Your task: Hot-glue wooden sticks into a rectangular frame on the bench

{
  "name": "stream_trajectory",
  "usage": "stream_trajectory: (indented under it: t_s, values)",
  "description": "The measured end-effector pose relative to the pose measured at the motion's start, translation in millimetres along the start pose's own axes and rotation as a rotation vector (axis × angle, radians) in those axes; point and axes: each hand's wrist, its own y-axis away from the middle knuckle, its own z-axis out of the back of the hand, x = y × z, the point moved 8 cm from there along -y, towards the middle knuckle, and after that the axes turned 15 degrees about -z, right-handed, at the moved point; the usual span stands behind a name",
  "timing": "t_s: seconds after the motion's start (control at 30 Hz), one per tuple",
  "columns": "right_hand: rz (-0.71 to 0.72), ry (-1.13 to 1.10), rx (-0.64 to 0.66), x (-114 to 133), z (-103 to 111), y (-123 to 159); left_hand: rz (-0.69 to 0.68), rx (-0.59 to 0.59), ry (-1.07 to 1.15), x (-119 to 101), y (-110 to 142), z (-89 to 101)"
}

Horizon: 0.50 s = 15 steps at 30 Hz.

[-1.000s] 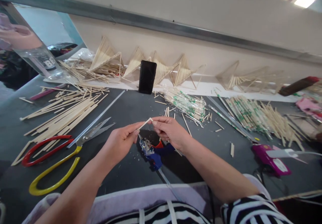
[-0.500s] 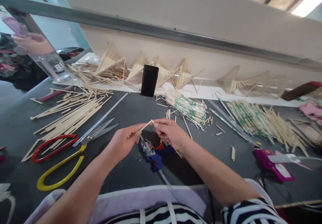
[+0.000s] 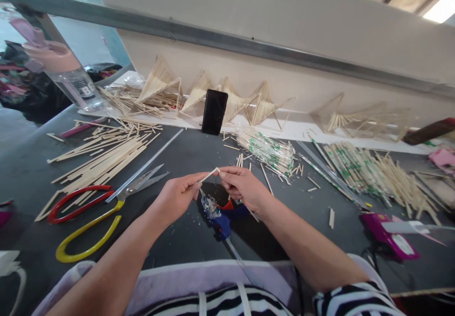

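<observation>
Between my two hands is a pair of thin wooden sticks (image 3: 209,176) that meet at an angled corner. My left hand (image 3: 182,190) is closed, pinching the stick on the left side. The fingertips of my right hand (image 3: 241,183) are closed by the corner, gripping the second stick, which is mostly hidden by the hand. Right below my hands a blue glue gun (image 3: 222,223) lies on the dark table, its nozzle end crusted with glue and foil-like wrapping. A clear glue stick (image 3: 234,251) sticks out of its back toward me.
Scissors with red and yellow handles (image 3: 88,223) and loose sticks (image 3: 106,164) lie left. A black phone (image 3: 214,112) stands upright at the back, before stick frames (image 3: 265,105). Wrapped sticks (image 3: 266,150) lie right of centre, a magenta glue gun (image 3: 389,235) far right, a bottle (image 3: 66,76) back left.
The whole view has shifted slightly as the head moved. My hands keep the same hold on the joined sticks, with no clear movement over the table.
</observation>
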Motion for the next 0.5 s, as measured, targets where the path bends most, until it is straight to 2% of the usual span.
stream_trajectory:
  t_s: [0.5]
  values:
    - [0.005, 0.007, -0.008, -0.4, 0.2, -0.4, 0.001, 0.003, -0.008, -1.7, -1.0, 0.7]
